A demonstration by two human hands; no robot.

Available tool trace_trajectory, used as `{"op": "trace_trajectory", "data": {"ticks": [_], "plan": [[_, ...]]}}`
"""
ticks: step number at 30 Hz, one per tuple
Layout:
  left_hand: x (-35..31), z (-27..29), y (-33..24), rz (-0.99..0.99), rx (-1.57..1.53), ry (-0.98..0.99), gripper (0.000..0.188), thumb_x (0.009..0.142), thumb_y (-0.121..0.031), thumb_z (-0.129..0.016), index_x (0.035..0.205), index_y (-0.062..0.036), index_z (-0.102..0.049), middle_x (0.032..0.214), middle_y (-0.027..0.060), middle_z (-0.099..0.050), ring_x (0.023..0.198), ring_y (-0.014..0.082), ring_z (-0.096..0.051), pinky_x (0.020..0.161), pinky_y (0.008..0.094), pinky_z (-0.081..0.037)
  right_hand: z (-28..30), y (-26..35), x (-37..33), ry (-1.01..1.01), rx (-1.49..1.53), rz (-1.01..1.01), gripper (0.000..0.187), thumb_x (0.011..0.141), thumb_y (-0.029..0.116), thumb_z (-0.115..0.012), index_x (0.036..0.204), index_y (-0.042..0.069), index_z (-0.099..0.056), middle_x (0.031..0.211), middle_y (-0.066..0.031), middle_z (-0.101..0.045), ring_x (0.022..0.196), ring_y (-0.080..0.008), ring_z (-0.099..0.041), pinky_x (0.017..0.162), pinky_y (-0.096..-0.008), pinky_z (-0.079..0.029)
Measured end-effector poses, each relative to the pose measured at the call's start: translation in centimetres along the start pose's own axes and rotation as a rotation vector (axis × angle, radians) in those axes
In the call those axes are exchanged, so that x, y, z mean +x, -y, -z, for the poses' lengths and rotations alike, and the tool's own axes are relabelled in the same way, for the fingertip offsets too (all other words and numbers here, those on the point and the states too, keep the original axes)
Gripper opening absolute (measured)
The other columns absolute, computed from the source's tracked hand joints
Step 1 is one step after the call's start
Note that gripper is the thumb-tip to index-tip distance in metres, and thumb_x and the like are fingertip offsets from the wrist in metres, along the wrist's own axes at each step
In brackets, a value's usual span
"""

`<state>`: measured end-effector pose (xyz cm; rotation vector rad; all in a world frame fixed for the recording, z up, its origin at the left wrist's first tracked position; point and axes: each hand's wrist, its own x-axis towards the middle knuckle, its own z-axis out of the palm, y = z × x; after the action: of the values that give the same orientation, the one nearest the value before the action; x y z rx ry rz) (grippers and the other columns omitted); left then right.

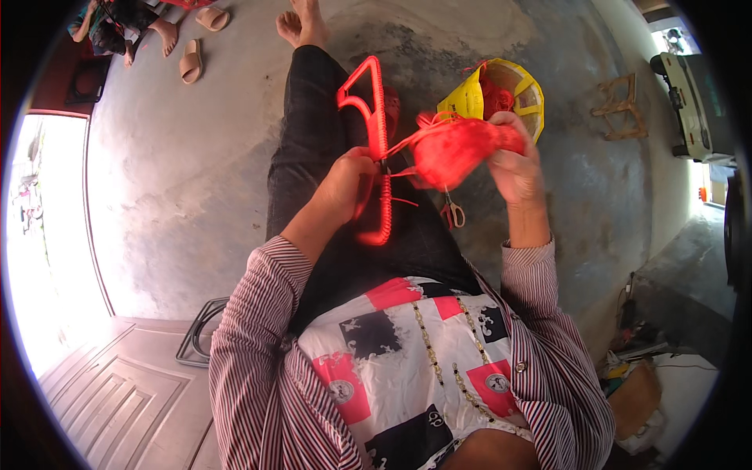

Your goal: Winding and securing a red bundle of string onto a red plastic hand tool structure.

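Note:
My left hand (345,184) is closed around a rectangular frame (378,110) over my lap, most of it wrapped in red cord. A short dark stretch of the frame shows beside my fingers. In my closed right hand (518,168) is a blurred bundle of red cord (453,153), held up to the right of the frame. Red strands (403,144) run between the bundle and the frame. A loose cord end sticks out below my left hand. Just under the bundle is a pair of scissors (456,215), partly hidden.
A yellow bucket (537,110) with more red cord inside stands beyond my right hand. Tan slippers (190,63) lie on the concrete floor near another person's bare feet (163,37). A small wooden stool (620,108) is by the right wall. A metal door panel (129,392) lies lower left.

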<state>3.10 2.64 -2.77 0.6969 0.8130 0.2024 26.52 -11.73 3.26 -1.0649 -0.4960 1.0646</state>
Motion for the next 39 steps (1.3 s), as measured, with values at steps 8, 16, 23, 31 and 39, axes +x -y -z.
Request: {"op": "trace_trajectory", "data": {"ticks": [8,16,23,31,39], "plan": [[-0.6,-1.0,1.1,-0.027,-0.133,0.004,0.033,0.076,-0.002,-0.043,0.107,-0.0043,-0.053,0.084,0.0012,-0.053,0.069,0.0123,-0.048,0.068,0.0251,-0.042,5.3,7.9,-2.2,0.517,0.432,0.299,0.046,0.072,0.019,-0.066,0.111,0.0,-0.051,0.12,-0.0132,-0.053,0.116,-0.0277,-0.05,0.103,-0.046,-0.04],[-0.8,-1.4,1.4,-0.036,-0.162,0.001,0.038,0.076,-0.001,-0.043,0.113,-0.0032,-0.051,0.091,0.0033,-0.057,0.072,0.0147,-0.051,0.072,0.0273,-0.044,-4.5,-4.4,-1.9,0.224,-0.214,-0.188,0.052,0.078,0.021,-0.064,0.125,-0.002,-0.055,0.091,-0.0059,-0.062,0.089,-0.015,-0.061,0.085,-0.0277,-0.046],[0.0,-0.9,1.5,-0.032,-0.124,0.016,0.035,0.078,-0.004,-0.044,0.111,-0.002,-0.053,0.091,0.0043,-0.057,0.073,0.0147,-0.05,0.072,0.0275,-0.043,-6.8,0.3,-3.6,0.285,-0.085,-0.275,0.028,0.08,0.022,-0.066,0.097,0.0,-0.058,0.085,-0.0034,-0.06,0.077,-0.0121,-0.058,0.072,-0.0283,-0.048],[0.8,-0.4,2.2,0.008,-0.11,-0.012,0.037,0.074,0.002,-0.047,0.11,-0.0004,-0.054,0.09,0.0055,-0.054,0.077,0.0158,-0.05,0.072,0.0282,-0.043,-10.4,2.5,-5.8,0.172,0.074,-0.281,0.024,0.075,0.019,-0.065,0.087,0.002,-0.054,0.077,-0.0012,-0.053,0.067,-0.0117,-0.05,0.062,-0.0266,-0.042],[-4.0,-4.9,0.1,-0.813,0.483,-0.067,0.022,0.085,-0.003,-0.065,0.107,0.0006,-0.06,0.09,0.0032,-0.058,0.086,0.0108,-0.056,0.082,0.0252,-0.047,-10.3,6.0,-5.6,0.485,0.358,-0.022,0.033,0.072,0.021,-0.072,0.092,0.0,-0.057,0.077,-0.0074,-0.051,0.069,-0.0182,-0.053,0.062,-0.0307,-0.044]]}}
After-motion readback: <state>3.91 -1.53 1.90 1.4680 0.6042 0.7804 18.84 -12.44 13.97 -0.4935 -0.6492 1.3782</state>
